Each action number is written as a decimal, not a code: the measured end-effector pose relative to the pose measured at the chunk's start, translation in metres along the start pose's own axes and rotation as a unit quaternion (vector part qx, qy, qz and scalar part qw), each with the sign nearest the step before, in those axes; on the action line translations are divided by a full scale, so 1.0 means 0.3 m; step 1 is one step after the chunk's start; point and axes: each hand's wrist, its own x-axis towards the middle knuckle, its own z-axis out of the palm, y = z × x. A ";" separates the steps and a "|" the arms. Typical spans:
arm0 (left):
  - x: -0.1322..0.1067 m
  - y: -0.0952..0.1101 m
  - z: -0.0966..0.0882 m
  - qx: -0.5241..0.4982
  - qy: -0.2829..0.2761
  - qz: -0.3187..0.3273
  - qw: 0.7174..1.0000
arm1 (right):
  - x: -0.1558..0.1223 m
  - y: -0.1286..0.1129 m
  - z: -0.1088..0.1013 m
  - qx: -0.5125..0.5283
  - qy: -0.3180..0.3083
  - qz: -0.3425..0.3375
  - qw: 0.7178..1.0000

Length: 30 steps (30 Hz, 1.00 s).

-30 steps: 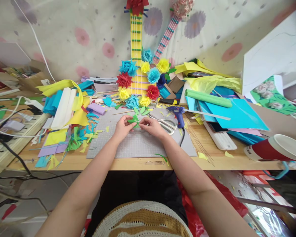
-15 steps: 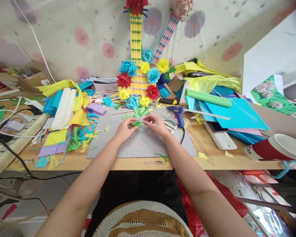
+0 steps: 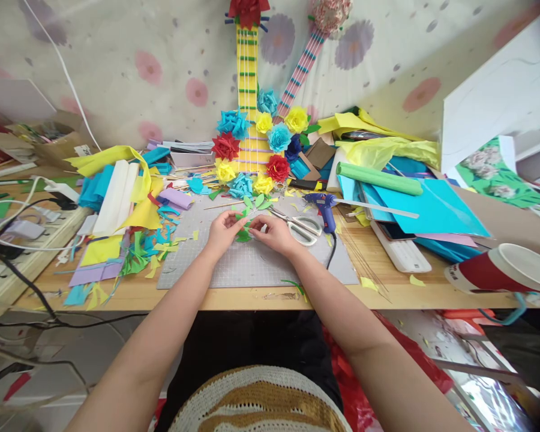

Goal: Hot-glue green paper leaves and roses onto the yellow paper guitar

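Observation:
Over the grey cutting mat [image 3: 252, 264], my left hand [image 3: 221, 231] and my right hand [image 3: 274, 233] meet around a small green paper leaf piece [image 3: 244, 231]. Both pinch it between thumb and fingers, one from each side. Loose green paper leaves [image 3: 256, 203] lie on the mat just beyond the hands. Scissors [image 3: 299, 227] rest on the mat right of my right hand, and a blue glue gun [image 3: 324, 207] lies behind them.
A yellow paper guitar with paper flowers [image 3: 252, 150] leans on the wall behind the mat. Paper scraps and rolls [image 3: 117, 204] crowd the left. A green roll [image 3: 380, 179], teal sheets [image 3: 427, 213] and a red-and-white cup [image 3: 499, 271] sit on the right. Cables [image 3: 13, 228] lie far left.
My hands parted slightly half a second ago and have come back together on the green piece. The scissors, hidden by my right hand before, show again.

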 end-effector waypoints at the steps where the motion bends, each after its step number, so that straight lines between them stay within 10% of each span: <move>1: 0.000 0.002 0.000 -0.011 0.003 -0.009 1.000 | 0.000 -0.001 0.000 -0.004 -0.003 -0.002 1.000; 13: 0.010 0.025 -0.056 -0.038 0.093 -0.020 0.995 | 0.005 0.016 -0.033 -0.075 0.038 0.004 0.996; 19: 0.006 0.023 -0.057 -0.071 0.078 -0.051 0.993 | -0.016 0.037 -0.223 -0.076 0.122 0.111 0.983; 24: 0.006 0.019 -0.053 -0.088 0.078 -0.053 0.992 | -0.078 0.029 -0.409 -0.282 0.000 0.325 0.903; 30: 0.002 0.018 -0.047 -0.087 0.054 -0.032 0.994 | -0.080 0.105 -0.432 -0.362 0.116 0.370 0.847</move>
